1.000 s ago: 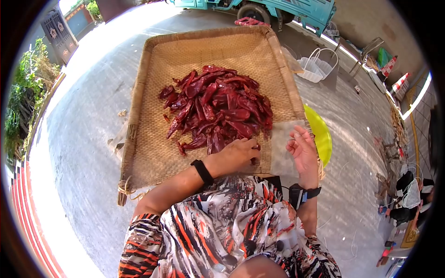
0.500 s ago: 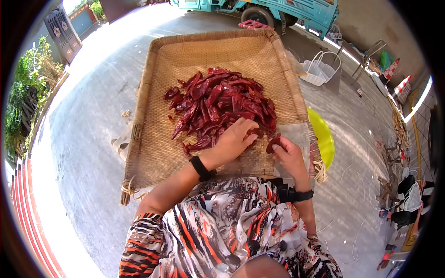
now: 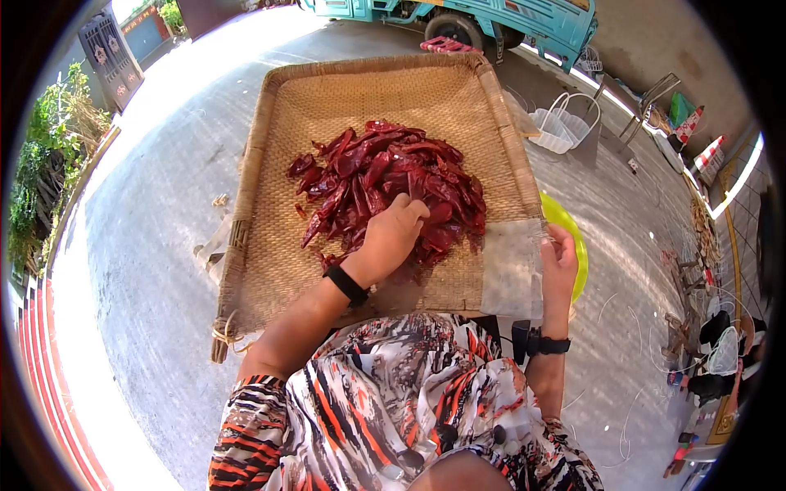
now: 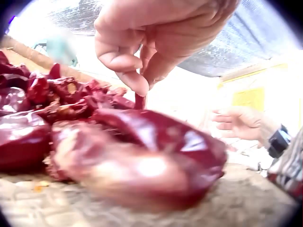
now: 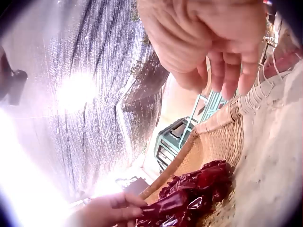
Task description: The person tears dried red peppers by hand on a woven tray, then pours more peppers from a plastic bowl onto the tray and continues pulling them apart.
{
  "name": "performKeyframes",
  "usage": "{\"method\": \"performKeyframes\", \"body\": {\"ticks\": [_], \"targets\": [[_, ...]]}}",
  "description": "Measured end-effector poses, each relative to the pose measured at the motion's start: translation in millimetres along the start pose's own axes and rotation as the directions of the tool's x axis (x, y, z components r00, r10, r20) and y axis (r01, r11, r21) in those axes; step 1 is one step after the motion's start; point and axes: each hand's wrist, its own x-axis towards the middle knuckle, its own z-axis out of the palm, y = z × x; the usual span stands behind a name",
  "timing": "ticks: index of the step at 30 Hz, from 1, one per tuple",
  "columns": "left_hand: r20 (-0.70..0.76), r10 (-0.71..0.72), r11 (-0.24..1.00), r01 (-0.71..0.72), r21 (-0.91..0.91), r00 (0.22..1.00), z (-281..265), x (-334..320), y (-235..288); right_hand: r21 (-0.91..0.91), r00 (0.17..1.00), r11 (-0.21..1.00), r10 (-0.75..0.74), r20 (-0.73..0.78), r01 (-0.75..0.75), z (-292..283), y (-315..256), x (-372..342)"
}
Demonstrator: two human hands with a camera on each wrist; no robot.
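Note:
Dried red chili peppers (image 3: pixel 385 164) lie heaped in the middle of a woven bamboo tray (image 3: pixel 274 245). My left hand (image 3: pixel 393 233) reaches onto the near part of the heap. Between thumb and fingers it pinches a red chili (image 4: pixel 140 101), mostly hidden by the hand in the head view. Past the tray's right edge is my right hand (image 3: pixel 559 266), close over a bright yellow-green basin (image 3: pixel 563 214). Its fingers (image 5: pixel 232 75) hang loosely bent with nothing between them. A pale translucent sheet (image 3: pixel 512 266) covers the tray's near right corner.
A white plastic basket (image 3: pixel 559 131) stands on the concrete floor right of the tray. Farther back is a turquoise cargo vehicle (image 3: pixel 524 29). Traffic cones (image 3: pixel 708 153) and clutter line the right wall. Green plants (image 3: pixel 61 147) grow on the left.
My left hand has shifted left and farther into the heap. My right hand, which held a red chili half a second ago, has moved right to the tray's edge and no longer holds it.

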Motion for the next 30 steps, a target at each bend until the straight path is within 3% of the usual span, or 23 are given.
{"method": "performKeyframes", "body": {"ticks": [2,4,6,7,9,10,11,12,14,16,18,19,21,22,25,27,29,30], "targets": [[-0.037,0.156,0.965,-0.16,-0.207,0.987,1,-5,10,-0.029,0.971,0.999,-0.034,0.235,0.042,26,-28,-15],[-0.008,0.18,0.936,-0.174,-0.306,0.984,2,-9,16,-0.004,0.926,0.994,-0.098,0.365,0.107,53,-42,-30],[0.076,0.13,0.878,-0.079,-0.472,0.989,-2,-13,22,0.071,0.875,0.973,-0.227,0.428,0.217,73,-33,-39],[0.12,0.109,0.837,-0.026,-0.547,0.987,-4,-15,25,0.133,0.865,0.988,-0.13,0.484,0.074,74,-35,-41],[0.267,-0.034,0.64,0.226,-0.735,0.963,-9,-14,22,0.22,0.795,0.949,0.049,0.605,-0.226,73,-41,-45],[0.351,-0.085,0.506,0.344,-0.791,0.932,-11,-14,21,0.183,0.802,0.967,0.033,0.596,-0.176,71,-42,-44],[0.328,-0.079,0.57,0.313,-0.76,0.941,-14,-14,21,0.145,0.81,0.982,0.017,0.586,-0.125,66,-42,-40],[0.285,-0.003,0.736,0.195,-0.649,0.958,-17,-13,15,0.105,0.818,0.992,0.001,0.575,-0.074,62,-43,-36],[0.241,0.165,0.937,-0.076,-0.341,0.956,-27,-13,-2,0.08,0.92,0.997,-0.011,0.391,-0.022,52,-41,-29],[0.329,0.216,0.97,-0.165,-0.176,0.919,-32,-19,-16,0.035,0.977,0.993,-0.119,0.175,0.114,32,-33,-14],[0.469,0.233,0.972,-0.213,-0.096,0.852,-44,-27,-21,-0.114,0.998,0.991,-0.064,-0.006,0.063,7,-34,-2],[0.449,0.295,0.952,-0.298,-0.065,0.844,-45,-34,-22,-0.341,0.978,0.934,-0.164,-0.132,0.11,1,-28,0],[0.498,0.161,0.98,-0.198,0.022,0.852,-41,-36,-13,-0.735,0.86,0.673,-0.424,-0.283,0.089,-5,-21,1],[0.517,0.093,0.986,-0.149,0.068,0.851,-40,-35,-9,-0.657,0.889,0.746,-0.369,-0.272,0.109,-6,-20,1],[0.404,0.115,0.993,-0.117,-0.02,0.907,-36,-32,-1,-0.414,0.941,0.894,-0.272,-0.199,0.171,2,-24,-1],[0.316,0.217,0.972,-0.176,-0.154,0.924,-34,-27,7,-0.254,0.984,0.951,-0.166,0.059,0.175,21,-39,-13],[0.213,0.351,0.909,-0.277,-0.311,0.912,-28,-19,10,-0.135,0.914,0.964,-0.168,0.371,0.231,46,-67,-30],[0.284,0.276,0.889,-0.131,-0.439,0.918,-27,-18,15,-0.12,0.885,0.944,-0.238,0.4,0.308,63,-69,-39]]}}
